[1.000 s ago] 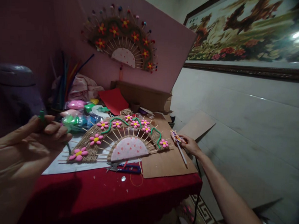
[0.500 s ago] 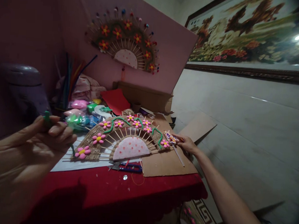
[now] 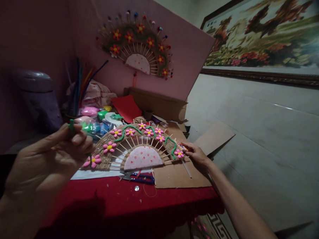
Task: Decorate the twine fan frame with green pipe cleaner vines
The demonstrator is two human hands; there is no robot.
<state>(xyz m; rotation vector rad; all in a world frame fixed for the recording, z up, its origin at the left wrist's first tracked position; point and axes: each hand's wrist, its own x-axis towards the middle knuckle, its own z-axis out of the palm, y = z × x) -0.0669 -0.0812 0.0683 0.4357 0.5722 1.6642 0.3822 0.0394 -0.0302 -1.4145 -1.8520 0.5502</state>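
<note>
My left hand (image 3: 65, 150) is raised at the left, its thumb and fingers pinching a thin green strip (image 3: 72, 124). The strip's loose end hangs before the left end of a fan-shaped twine weaving (image 3: 102, 159). On that weaving are thin sticks, pink clay flowers (image 3: 109, 147), green wavy strips (image 3: 119, 133) and a white dotted half-round (image 3: 143, 157). At its right end, my right hand (image 3: 196, 154) is closed on a small patterned, orange-edged object (image 3: 184, 146), mostly hidden by the fingers. A pale narrow strip (image 3: 187, 169) shows below; whether it joins the object I cannot tell.
Blue thread snips (image 3: 139, 178) lie on the red tablecloth (image 3: 113, 202) before the weaving. Cardboard (image 3: 180, 178) is under its right side. Bagged coloured clay (image 3: 93, 122), a red sheet (image 3: 127, 107) and a purple flask (image 3: 40, 96) stand behind. A similar fan (image 3: 138, 44) hangs above.
My left hand has moved right with the green strip, closer to the weaving's left end. My right hand has shifted slightly left with the patterned object, which is now more covered. The view has turned slightly.
</note>
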